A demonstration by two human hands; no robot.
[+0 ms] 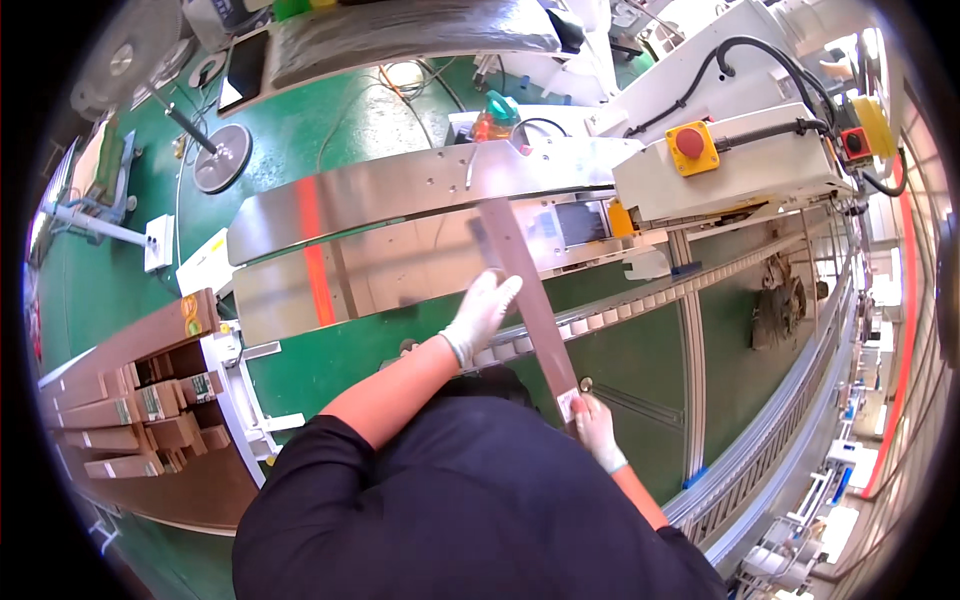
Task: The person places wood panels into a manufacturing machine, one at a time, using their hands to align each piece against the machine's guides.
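A long, narrow brown board (533, 300) slants from the metal table toward my right side. My right hand (597, 432), in a white glove, is closed around its near end, beside a small white label (568, 404). The far end reaches over the metal table (400, 265). My left hand (484, 312), also gloved in white, is at the board's left edge, fingers pointing away from me and apart. Its fingertips come up to the board; whether they press on it is unclear. A blurred dark edge shows left of the board's far end.
At the left, several brown boards (135, 410) lie stacked on a cart. A white machine with a red emergency button (689, 143) stands at the right above the table. A roller rail (640, 308) runs below the table. A fan base (221, 158) stands on the green floor.
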